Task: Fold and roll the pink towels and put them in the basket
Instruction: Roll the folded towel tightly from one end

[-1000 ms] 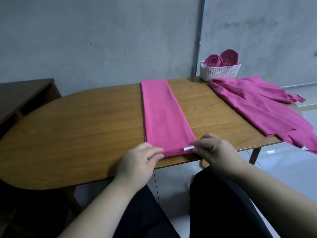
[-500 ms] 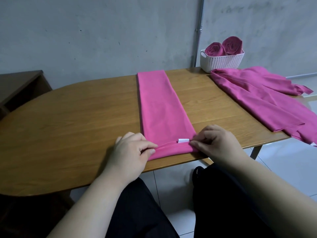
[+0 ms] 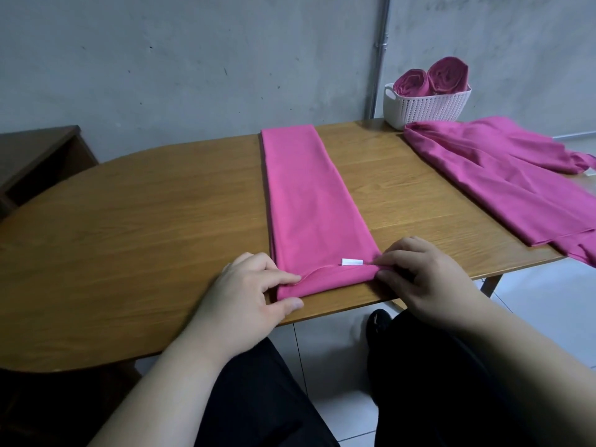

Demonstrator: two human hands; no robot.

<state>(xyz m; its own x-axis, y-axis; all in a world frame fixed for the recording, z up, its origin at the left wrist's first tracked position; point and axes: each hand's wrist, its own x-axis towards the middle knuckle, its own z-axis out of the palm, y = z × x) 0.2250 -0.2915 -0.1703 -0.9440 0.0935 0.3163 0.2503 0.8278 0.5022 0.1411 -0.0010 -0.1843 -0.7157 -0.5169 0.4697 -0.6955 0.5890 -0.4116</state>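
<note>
Before us, long folded pink towel strip [image 3: 309, 201] lies lengthwise on oval wooden table [image 3: 145, 227], near end turned over. We pinch that end, left hand [image 3: 248, 295] and right hand [image 3: 425, 279] at either corner, likely keeping roll straight. White perforated plastic basket [image 3: 429, 108] far right.

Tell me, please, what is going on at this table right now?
A seated person is rolling up a pink towel folded into a long strip on the wooden table. The left grip and right grip pinch the two corners of its near end, which is turned over once beside a white tag. Two rolled towels stand in the white basket at the far right, and more unrolled pink towels lie in front of it.
</note>
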